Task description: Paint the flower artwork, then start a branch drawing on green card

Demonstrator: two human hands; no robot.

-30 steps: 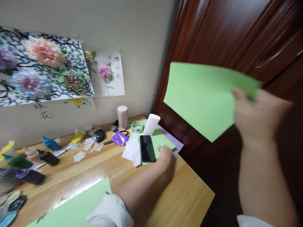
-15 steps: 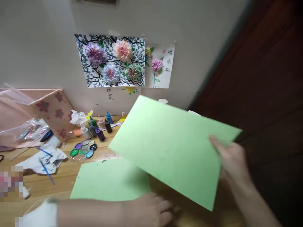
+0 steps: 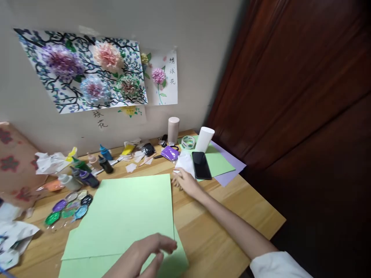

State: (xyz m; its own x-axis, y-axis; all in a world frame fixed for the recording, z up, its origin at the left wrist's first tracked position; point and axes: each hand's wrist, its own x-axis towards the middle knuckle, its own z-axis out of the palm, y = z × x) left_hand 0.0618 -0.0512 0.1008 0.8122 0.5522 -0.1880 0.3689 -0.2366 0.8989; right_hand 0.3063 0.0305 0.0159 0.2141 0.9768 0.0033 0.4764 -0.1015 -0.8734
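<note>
Two light green sheets of paper lie overlapped on the table, with the upper green sheet point(image 3: 130, 208) shifted toward the wall from the lower green sheet point(image 3: 182, 251). My left hand point(image 3: 147, 253) hovers over their near part, fingers bent and apart, with nothing in it. My right hand point(image 3: 185, 182) reaches across the table to a crumpled white tissue point(image 3: 185, 161). Its fingers are spread at the tissue's near edge, and I see nothing gripped in them. A black phone point(image 3: 201, 166) lies just right of the tissue.
Paint bottles point(image 3: 87, 178) and a paint palette point(image 3: 69, 206) stand left of the sheets. Along the wall are a purple packet point(image 3: 170, 153), a beige cylinder point(image 3: 173, 129), a tape roll point(image 3: 188, 142) and a white cup point(image 3: 205, 139). Flower artwork point(image 3: 95, 73) hangs above.
The green sheet my right hand held up now lies on the other green sheet. My right hand has let go and moved to the tissue. The view has turned right.
</note>
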